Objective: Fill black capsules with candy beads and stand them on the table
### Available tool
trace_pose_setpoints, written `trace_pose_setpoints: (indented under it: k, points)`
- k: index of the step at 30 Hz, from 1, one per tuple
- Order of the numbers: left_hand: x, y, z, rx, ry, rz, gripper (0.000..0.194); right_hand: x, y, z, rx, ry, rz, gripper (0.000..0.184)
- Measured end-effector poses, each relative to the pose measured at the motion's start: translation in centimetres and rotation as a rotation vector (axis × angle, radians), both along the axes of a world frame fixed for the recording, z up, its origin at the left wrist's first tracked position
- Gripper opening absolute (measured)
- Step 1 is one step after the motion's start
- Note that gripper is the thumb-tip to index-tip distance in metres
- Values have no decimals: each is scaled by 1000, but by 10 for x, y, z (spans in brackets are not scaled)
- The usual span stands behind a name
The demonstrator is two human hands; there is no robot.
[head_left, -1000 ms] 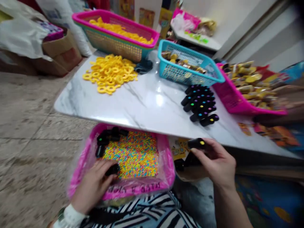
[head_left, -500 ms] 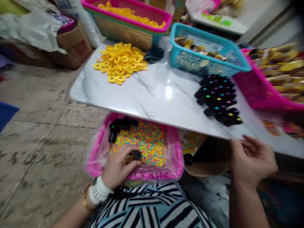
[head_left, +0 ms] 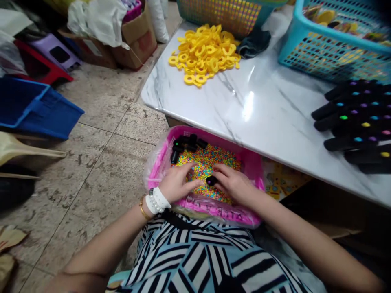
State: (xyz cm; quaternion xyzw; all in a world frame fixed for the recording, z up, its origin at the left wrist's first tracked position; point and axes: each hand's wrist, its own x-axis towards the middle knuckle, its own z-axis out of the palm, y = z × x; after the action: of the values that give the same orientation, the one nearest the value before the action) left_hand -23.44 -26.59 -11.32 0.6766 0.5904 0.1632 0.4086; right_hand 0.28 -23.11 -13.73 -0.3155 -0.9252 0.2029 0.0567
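Observation:
A pink tray lined with plastic rests on my lap, filled with tiny multicoloured beads. Several empty black tubes lie at its far left corner. Both hands are down in the beads. My right hand pinches a small black tube between thumb and fingers. My left hand, with a white bead bracelet at the wrist, lies curled on the beads just left of that tube, its fingertips touching it. A stack of filled black tubes with coloured ends lies on the marble table at the right.
A heap of yellow plastic rings lies at the table's far end beside a dark cloth. A turquoise basket stands at the far right. On the floor to the left are a blue bin, cardboard boxes and bags.
My right hand has come down from the table edge into the tray and closed on the black tube that the left hand held. The view has swung left and down.

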Motion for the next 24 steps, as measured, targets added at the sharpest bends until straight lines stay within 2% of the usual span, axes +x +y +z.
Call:
trace_pose_setpoints:
  k: [2, 3, 6, 8, 10, 14, 16, 18, 20, 24]
  points:
    - [-12, 7, 1, 182, 337, 54, 47, -6, 8, -3, 48, -246, 25, 17]
    - [-16, 11, 0, 221, 477, 81, 44, -11, 10, -4, 63, -336, 54, 17]
    - [-20, 24, -3, 186, 700, 84, 37, -27, 6, -6, 54, -417, 176, 16]
    - [-17, 31, -6, 158, 740, 48, 32, -35, 0, -5, -14, -355, 239, 16]
    - [-14, 34, -9, 143, 765, 29, 30, -36, -5, -2, -150, -221, 235, 17]
    - [-14, 34, -12, 112, 801, 8, 26, -17, -3, 8, -553, 169, 97, 27]
    - [-15, 32, -13, 107, 807, -4, 26, -7, 2, 10, -644, 257, 12, 29]
    - [-15, 31, -14, 104, 792, -13, 30, -2, 7, 7, -561, 260, -47, 26]
    - [-15, 30, -13, 103, 753, -12, 37, -5, 10, 1, -395, 194, -36, 22]
    - [-14, 22, -11, 112, 652, -31, 35, -32, 7, -5, -108, -150, 98, 17]
